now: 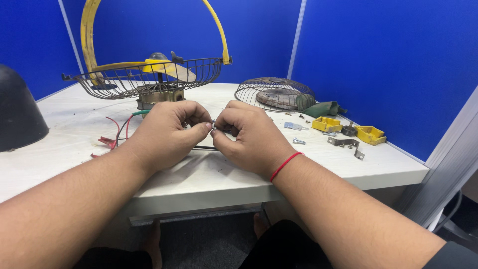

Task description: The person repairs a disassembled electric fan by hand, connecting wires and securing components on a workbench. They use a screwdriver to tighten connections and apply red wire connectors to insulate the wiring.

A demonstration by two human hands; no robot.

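My left hand point(168, 132) and my right hand point(247, 135) meet over the white table point(74, 144), fingertips pinched together on a small metal part point(213, 124) between them. A thin dark wire point(203, 148) runs under the hands. My right wrist wears a red thread. Just behind my left hand stands a dismantled fan: a wire cage half point(144, 79) with yellow blades and the motor point(159, 94) under it, with red, black and green wires point(119, 130) trailing to the left.
A second round wire grill point(274, 93) lies at the back right beside a green cloth point(323, 108). Yellow plastic pieces point(326, 123), a metal bracket point(346, 143) and small screws lie right of my hands. A dark dome point(17, 112) sits at the left edge. Blue partitions surround the table.
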